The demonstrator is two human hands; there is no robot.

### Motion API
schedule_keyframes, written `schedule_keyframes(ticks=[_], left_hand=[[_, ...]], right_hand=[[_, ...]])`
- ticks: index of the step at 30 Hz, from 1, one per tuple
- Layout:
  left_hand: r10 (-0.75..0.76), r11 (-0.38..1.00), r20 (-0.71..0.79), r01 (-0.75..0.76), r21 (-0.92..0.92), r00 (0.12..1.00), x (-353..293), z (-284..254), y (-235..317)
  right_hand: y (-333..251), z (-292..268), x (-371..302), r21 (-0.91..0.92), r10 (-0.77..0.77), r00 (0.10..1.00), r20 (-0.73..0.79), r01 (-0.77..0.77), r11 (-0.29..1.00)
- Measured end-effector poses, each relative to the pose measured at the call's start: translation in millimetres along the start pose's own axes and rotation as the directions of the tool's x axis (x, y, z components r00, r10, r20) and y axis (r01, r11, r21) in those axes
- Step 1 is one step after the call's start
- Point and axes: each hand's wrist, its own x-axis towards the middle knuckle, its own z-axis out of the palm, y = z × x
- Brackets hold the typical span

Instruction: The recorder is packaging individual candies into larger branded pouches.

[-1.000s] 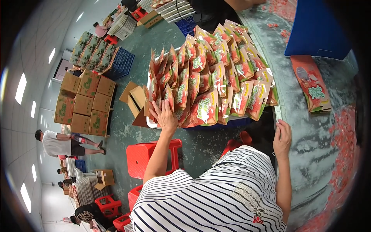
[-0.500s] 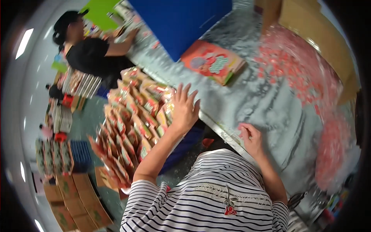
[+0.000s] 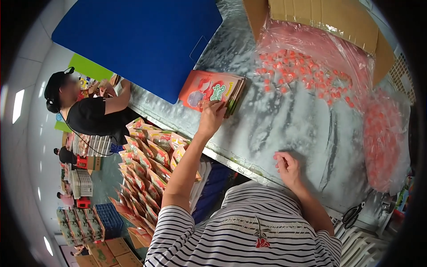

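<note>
My left hand (image 3: pixel 212 116) is at the near edge of a stack of flat red printed pouches (image 3: pixel 202 91), its fingers closed on the near corner of the top pouch. The stack lies on the grey-white marbled table, partly under a blue board. My right hand (image 3: pixel 288 170) hovers by the table's near edge, its fingers loosely curled and apart, with nothing visible in them. Left of my left forearm, many filled pouches (image 3: pixel 149 155) stand packed in rows in a container.
A large blue board (image 3: pixel 138 40) leans over the far left. An open cardboard box (image 3: pixel 324 18) spills a clear bag and small red-wrapped pieces (image 3: pixel 307 71) across the table. Another bag of red pieces (image 3: pixel 381 142) lies right, near black scissors (image 3: pixel 352 216). A co-worker (image 3: pixel 95 109) works at left.
My left hand has moved from above the filled pouches to the flat pouch stack and closed on it. My right hand stays near the table edge. The view has turned.
</note>
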Motion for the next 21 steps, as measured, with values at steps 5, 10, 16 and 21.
schedule_keyframes(ticks=[5, 10, 16, 21], left_hand=[[0.162, 0.932, -0.141, -0.105, 0.347, 0.977, -7.0, 0.9, 8.4], [0.020, 0.998, -0.051, -0.017, 0.052, 0.998, -29.6, 2.9, 73.6], [-0.185, 0.669, 0.419, 0.427, -0.609, 0.889, -109.8, 63.5, 126.5], [-0.267, 0.234, 0.721, 0.769, -0.595, 0.640, -115.0, 55.9, 153.8]], right_hand=[[-2.5, -2.4, 0.6, -0.004, 0.003, 1.000, 0.013, -0.003, 1.000], [-20.1, -3.3, 13.7, 0.327, 0.195, 0.981, 0.019, -0.190, 0.926], [-35.0, 2.0, 27.1, 0.071, 0.085, 0.996, -0.001, -0.085, 0.994], [-51.9, -20.2, 13.4, 0.069, 0.072, 0.997, 0.022, -0.074, 0.995]])
